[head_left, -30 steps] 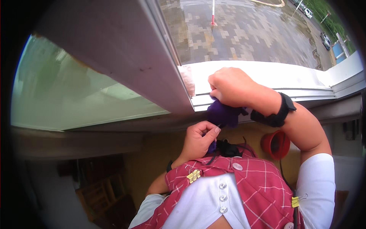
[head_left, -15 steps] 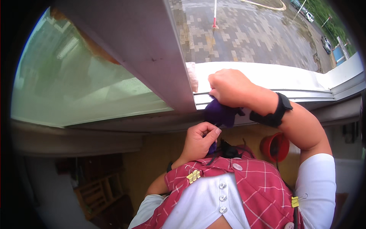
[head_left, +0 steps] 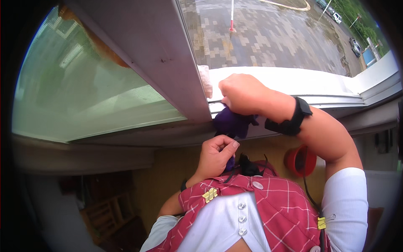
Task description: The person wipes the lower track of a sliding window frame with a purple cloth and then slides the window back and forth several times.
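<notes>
A dark purple cloth (head_left: pixel 233 122) hangs over the inner edge of the white window track (head_left: pixel 289 101). My right hand (head_left: pixel 241 95) is closed on the cloth's upper part, pressing it into the track close to the window frame (head_left: pixel 163 59). Its fingertips are hidden beneath the hand. Lower down, in front of my chest, my left hand (head_left: pixel 215 156) is closed around another end of the purple cloth. A bit of purple shows below its thumb. Beside my right hand, a pale rolled cloth (head_left: pixel 205 82) lies on the sill against the frame.
Left of the frame is a closed glass pane (head_left: pixel 96 96). Through the open side lies wet paving (head_left: pixel 268 38) with a red-and-white pole (head_left: pixel 232 17). A red bucket (head_left: pixel 300 161) stands on the floor below the sill. A wooden rack (head_left: pixel 100 218) is at lower left.
My right hand has slid a little left along the track with the purple cloth, nearer the frame. My left hand has barely shifted. The whole view has moved slightly.
</notes>
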{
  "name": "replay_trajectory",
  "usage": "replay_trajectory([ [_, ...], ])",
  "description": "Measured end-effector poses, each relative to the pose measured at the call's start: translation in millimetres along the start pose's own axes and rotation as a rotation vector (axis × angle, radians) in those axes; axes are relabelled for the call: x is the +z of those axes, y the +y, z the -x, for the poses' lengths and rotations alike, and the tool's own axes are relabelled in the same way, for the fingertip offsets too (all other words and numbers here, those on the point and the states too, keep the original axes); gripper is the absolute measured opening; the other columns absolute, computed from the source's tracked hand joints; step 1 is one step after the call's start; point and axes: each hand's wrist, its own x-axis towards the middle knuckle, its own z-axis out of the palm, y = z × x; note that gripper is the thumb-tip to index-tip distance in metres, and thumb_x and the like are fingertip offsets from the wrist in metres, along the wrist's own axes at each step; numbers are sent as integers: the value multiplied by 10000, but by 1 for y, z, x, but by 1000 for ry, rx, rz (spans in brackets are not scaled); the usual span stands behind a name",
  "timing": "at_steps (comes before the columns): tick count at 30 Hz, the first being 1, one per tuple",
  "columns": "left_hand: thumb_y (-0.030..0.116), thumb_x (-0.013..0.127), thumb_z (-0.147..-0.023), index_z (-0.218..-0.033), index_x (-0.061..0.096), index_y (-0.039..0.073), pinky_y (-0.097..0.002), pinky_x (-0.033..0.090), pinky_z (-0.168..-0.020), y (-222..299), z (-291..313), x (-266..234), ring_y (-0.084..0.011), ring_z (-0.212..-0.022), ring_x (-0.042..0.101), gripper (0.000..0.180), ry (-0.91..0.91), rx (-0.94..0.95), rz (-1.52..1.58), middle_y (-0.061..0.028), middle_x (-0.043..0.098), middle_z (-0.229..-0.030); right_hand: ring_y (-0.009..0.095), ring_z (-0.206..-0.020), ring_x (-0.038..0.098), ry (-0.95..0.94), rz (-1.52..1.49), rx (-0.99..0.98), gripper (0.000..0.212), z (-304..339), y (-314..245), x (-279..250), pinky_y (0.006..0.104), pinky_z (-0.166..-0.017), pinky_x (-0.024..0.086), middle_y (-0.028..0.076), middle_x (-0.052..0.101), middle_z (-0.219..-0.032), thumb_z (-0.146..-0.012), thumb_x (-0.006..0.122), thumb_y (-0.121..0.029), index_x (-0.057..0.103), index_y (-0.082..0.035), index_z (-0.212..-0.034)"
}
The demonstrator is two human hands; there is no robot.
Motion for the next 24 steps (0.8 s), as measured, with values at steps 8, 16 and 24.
replay_trajectory([
  [8, 75, 602, -886, -845, 637, -17, -195, 420, -587, -22, 9, 0, -51, -610, 528, 107, 156, 41, 141, -13, 602, -680, 379, -768, 591, -69, 36, 115, 138, 60, 70, -21, 450, -676, 459, 189, 604, -710, -733, 641, -137, 593, -9, -715],
  [16, 84, 604, -889, -853, 631, -26, -203, 419, -591, -11, -7, 3, -63, -618, 530, 119, 10, 13, 56, -25, 599, -683, 399, -761, 594, -25, -53, -23, 157, 13, 25, 2, 456, -679, 465, 213, 610, -737, -732, 641, -146, 608, 7, -743],
  [24, 82, 611, -884, -855, 631, -19, -205, 421, -574, -21, 3, 3, -54, -605, 528, 107, 102, 69, 104, -20, 608, -695, 371, -724, 586, -49, -75, 240, 129, 90, 96, -32, 417, -651, 457, 187, 602, -707, -734, 642, -114, 580, -3, -713],
])
